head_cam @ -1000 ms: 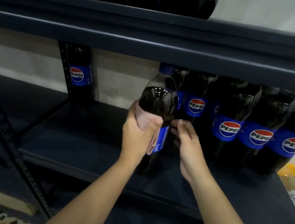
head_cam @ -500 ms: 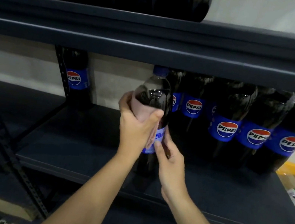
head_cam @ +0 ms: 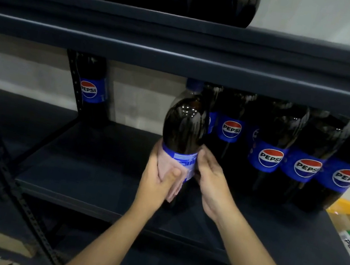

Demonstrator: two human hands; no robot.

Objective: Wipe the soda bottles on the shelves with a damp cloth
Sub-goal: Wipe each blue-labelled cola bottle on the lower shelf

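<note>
Head view: left hand (head_cam: 155, 182) pressing pink cloth (head_cam: 172, 174) around Pepsi bottle (head_cam: 184, 131), right hand (head_cam: 212, 181) gripping its side, on shelf (head_cam: 91, 176)

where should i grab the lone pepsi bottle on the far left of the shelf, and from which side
Judging by its pose, take the lone bottle around the blue label band, where the body is straight, with the grip wrapping from the front right. The slotted upright post crosses its left edge, and the upper shelf hides its cap, so neither the left nor the top looks open.
</note>
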